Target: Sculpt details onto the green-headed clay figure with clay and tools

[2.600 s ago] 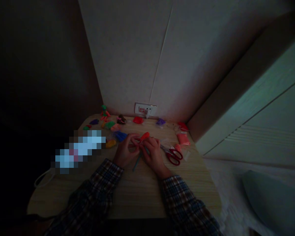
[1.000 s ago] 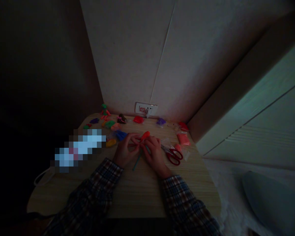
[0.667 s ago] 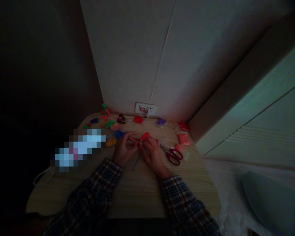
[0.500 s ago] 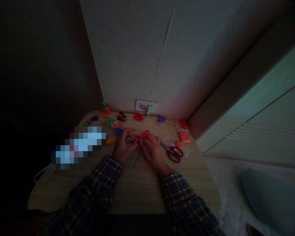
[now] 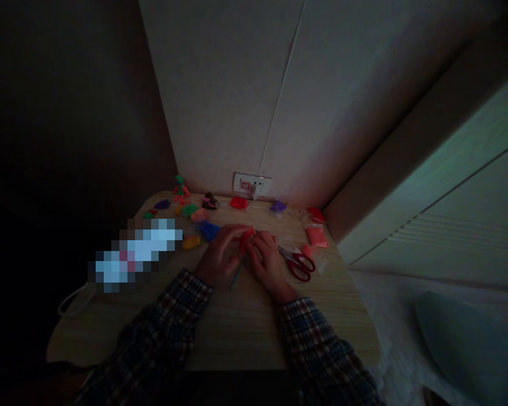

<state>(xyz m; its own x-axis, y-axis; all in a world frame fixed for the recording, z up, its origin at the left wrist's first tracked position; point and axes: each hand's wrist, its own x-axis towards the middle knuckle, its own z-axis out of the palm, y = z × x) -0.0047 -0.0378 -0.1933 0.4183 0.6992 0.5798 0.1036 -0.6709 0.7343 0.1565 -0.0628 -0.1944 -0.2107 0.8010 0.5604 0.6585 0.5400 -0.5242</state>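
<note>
Over the middle of the wooden table, a red-orange piece of modelling clay is held up between both my hands. My left hand curves around its left side, fingers and thumb closed on it. From the right, my right hand pinches the clay with bent fingers. Below the hands a thin blue-green stick slants down; its upper end is hidden behind them. Scissors with red handles lie just right of my right hand. A blue bag of clay rests by my left fingertips.
Several colourful clay packets lie along the back, among them a red packet, a purple packet and a pink packet. A small green-and-orange figure stands at the far left. A blurred bright object covers the table's left side.
The red-orange clay has turned from lying slanted on top to more upright between my hands. My left hand has closed in around it. The right hand has barely moved.
</note>
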